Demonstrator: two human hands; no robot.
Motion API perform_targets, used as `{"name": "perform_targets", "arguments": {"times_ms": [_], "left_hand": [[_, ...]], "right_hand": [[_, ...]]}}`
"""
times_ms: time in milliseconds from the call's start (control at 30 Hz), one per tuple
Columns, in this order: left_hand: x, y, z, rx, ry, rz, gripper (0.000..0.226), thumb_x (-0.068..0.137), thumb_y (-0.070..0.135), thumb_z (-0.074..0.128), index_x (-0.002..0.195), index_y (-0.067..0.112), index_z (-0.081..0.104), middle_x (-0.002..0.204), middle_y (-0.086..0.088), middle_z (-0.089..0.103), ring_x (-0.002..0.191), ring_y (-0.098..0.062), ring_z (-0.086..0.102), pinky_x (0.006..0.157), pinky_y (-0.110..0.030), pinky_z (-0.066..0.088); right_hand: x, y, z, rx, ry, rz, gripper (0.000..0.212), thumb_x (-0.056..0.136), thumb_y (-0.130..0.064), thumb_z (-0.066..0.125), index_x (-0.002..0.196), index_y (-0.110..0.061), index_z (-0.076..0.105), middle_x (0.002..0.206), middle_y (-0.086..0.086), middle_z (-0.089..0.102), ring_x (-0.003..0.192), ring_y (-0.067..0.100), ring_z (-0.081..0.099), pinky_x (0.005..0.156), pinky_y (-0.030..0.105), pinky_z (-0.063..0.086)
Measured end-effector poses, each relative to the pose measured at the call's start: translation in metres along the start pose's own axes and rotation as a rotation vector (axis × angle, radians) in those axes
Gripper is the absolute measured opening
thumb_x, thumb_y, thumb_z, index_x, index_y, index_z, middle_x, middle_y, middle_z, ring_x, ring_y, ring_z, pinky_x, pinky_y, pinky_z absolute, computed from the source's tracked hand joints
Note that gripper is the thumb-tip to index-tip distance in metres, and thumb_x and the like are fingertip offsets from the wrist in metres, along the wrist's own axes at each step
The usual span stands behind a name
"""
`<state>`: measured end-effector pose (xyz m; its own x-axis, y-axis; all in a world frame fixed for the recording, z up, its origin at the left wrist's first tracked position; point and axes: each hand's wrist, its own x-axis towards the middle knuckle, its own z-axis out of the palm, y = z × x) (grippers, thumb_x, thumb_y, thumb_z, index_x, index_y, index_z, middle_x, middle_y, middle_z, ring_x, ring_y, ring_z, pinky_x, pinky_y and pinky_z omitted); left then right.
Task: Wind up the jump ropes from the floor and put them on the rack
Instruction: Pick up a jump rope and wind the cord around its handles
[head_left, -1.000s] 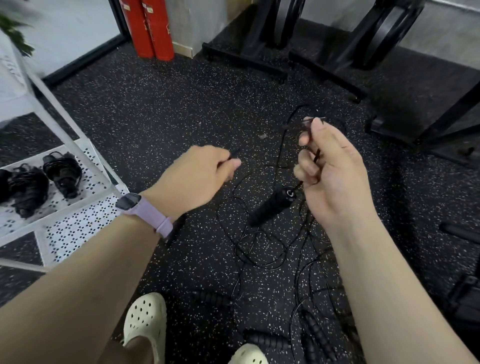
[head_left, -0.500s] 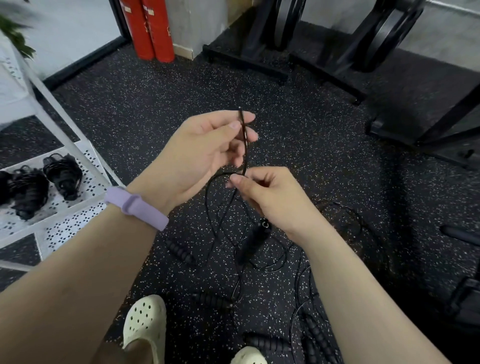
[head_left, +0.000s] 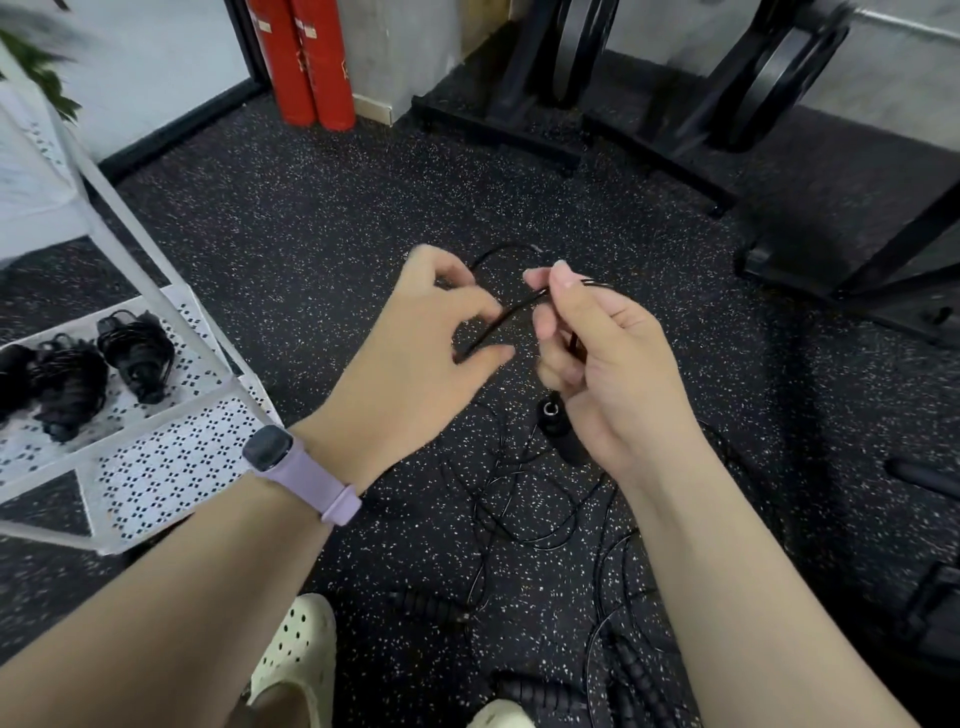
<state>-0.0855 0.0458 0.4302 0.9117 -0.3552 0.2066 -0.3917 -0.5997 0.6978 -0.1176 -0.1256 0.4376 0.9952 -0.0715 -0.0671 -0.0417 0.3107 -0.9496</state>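
**A:** Speckled black floor (head_left: 291, 218) all round, gym gear along the back wall. What's on the left?

**B:** White rack (head_left: 171, 467), with wound ropes (head_left: 78, 371) on its perforated shelf. I count three bundles, though the leftmost is cut by the frame edge, so there may be more out of sight.

**A:** So those look finished. And in the middle?

**B:** Left hand (head_left: 415, 358), with a lilac watch (head_left: 291, 467) on the wrist, has thumb and fingers curled and pinching a thin black cord (head_left: 511, 312). Right hand (head_left: 608, 374) pinches the same cord between thumb and forefinger, with several strands gathered there. A handle (head_left: 558, 428) hangs just under the right palm, off the floor as far as I can tell.

**A:** Winding has begun, then?

**B:** I'd judge early: a few loops in hand, most of the cord lying in loose coils (head_left: 524, 509) on the floor below.

**A:** What's left down there?

**B:** Ribbed handles near the bottom: one (head_left: 421, 605) left of centre, one (head_left: 540, 693) by the pale shoes (head_left: 296, 660), one or two (head_left: 631, 670) further right, tangled with cord. Perhaps two more ropes; the tangle makes it hard to count.

**A:** So roughly half done?

**B:** About that, by my guess. This rope needs finishing and placing on the rack, then the rest.
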Motion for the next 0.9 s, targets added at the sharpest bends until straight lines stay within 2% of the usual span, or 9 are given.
{"name": "perform_targets", "arguments": {"times_ms": [100,167,233,333,467,600,667,767,900], "left_hand": [[0.004,-0.01,0.004,0.22,-0.199,-0.089,0.034,0.098,0.046,0.061,0.08,0.018,0.066,0.099,0.002,0.057,0.079,-0.009,0.057,0.078,-0.032,0.051],[0.004,-0.015,0.005,0.296,-0.285,-0.156,0.044,0.102,0.048,0.053,0.072,0.018,0.059,0.07,-0.001,0.061,0.057,-0.019,0.056,0.059,-0.035,0.049],[0.004,-0.015,0.004,0.273,-0.278,-0.181,0.044,0.104,0.049,0.048,0.077,0.018,0.064,0.063,0.001,0.065,0.052,-0.02,0.061,0.054,-0.036,0.051],[0.006,-0.001,0.001,0.001,-0.139,-0.184,0.039,0.105,0.044,0.049,0.083,0.021,0.071,0.065,0.007,0.07,0.054,-0.017,0.065,0.054,-0.03,0.055],[0.016,0.012,-0.007,-0.567,-0.035,-0.256,0.036,0.105,0.036,0.053,0.092,0.01,0.074,0.06,0.0,0.063,0.047,-0.021,0.05,0.048,-0.036,0.046],[0.025,0.014,-0.011,-0.972,-0.025,-0.321,0.03,0.109,0.023,0.046,0.105,0.005,0.07,0.072,-0.001,0.062,0.062,-0.012,0.048,0.052,-0.025,0.046],[0.027,0.013,-0.013,-1.063,-0.041,-0.31,0.029,0.11,0.015,0.041,0.116,0.002,0.066,0.083,-0.003,0.068,0.069,-0.012,0.051,0.058,-0.024,0.048],[0.026,0.009,-0.016,-0.99,-0.03,-0.33,0.028,0.109,0.012,0.044,0.126,0.001,0.062,0.102,-0.008,0.073,0.08,-0.015,0.059,0.069,-0.028,0.054],[0.011,0.011,-0.017,-0.46,-0.048,-0.245,0.016,0.102,0.024,0.057,0.109,0.016,0.069,0.09,0.004,0.071,0.075,-0.007,0.067,0.075,-0.023,0.058]], "right_hand": [[-0.002,-0.005,-0.003,0.051,0.003,-0.009,0.024,0.104,-0.03,0.058,0.097,-0.015,0.076,0.07,-0.002,0.054,0.053,0.01,0.024,0.051,0.024,0.022],[-0.003,-0.005,-0.006,0.029,0.015,-0.012,0.023,0.103,-0.029,0.059,0.098,-0.013,0.076,0.069,-0.001,0.053,0.054,0.01,0.026,0.05,0.022,0.028],[-0.003,-0.004,-0.009,-0.042,0.042,-0.017,0.03,0.102,-0.029,0.062,0.098,-0.001,0.072,0.07,0.004,0.049,0.055,0.011,0.029,0.05,0.022,0.031],[-0.001,0.002,-0.016,-0.254,0.033,0.017,0.042,0.1,-0.036,0.066,0.106,0.005,0.064,0.073,0.003,0.047,0.056,0.009,0.037,0.057,0.024,0.035],[0.001,0.018,-0.012,-0.493,-0.148,0.242,0.074,0.076,-0.059,0.081,0.135,-0.018,0.061,0.092,-0.019,0.067,0.073,-0.009,0.059,0.077,0.021,0.042],[-0.002,0.031,-0.005,-0.594,-0.321,0.279,0.034,0.09,-0.048,0.075,0.114,-0.025,0.072,0.082,-0.021,0.069,0.074,-0.004,0.061,0.08,0.024,0.045],[-0.003,0.034,-0.002,-0.601,-0.277,0.21,0.017,0.1,-0.034,0.068,0.097,-0.019,0.074,0.065,-0.014,0.06,0.062,0.015,0.048,0.062,0.03,0.037],[-0.003,0.033,0.001,-0.531,-0.141,0.114,0.026,0.106,-0.026,0.059,0.086,-0.016,0.073,0.06,-0.004,0.054,0.059,0.022,0.037,0.057,0.034,0.031],[0.001,0.019,0.003,-0.173,-0.067,0.112,0.026,0.109,-0.022,0.052,0.091,-0.01,0.066,0.058,-0.003,0.047,0.052,0.013,0.036,0.054,0.027,0.031]]}}
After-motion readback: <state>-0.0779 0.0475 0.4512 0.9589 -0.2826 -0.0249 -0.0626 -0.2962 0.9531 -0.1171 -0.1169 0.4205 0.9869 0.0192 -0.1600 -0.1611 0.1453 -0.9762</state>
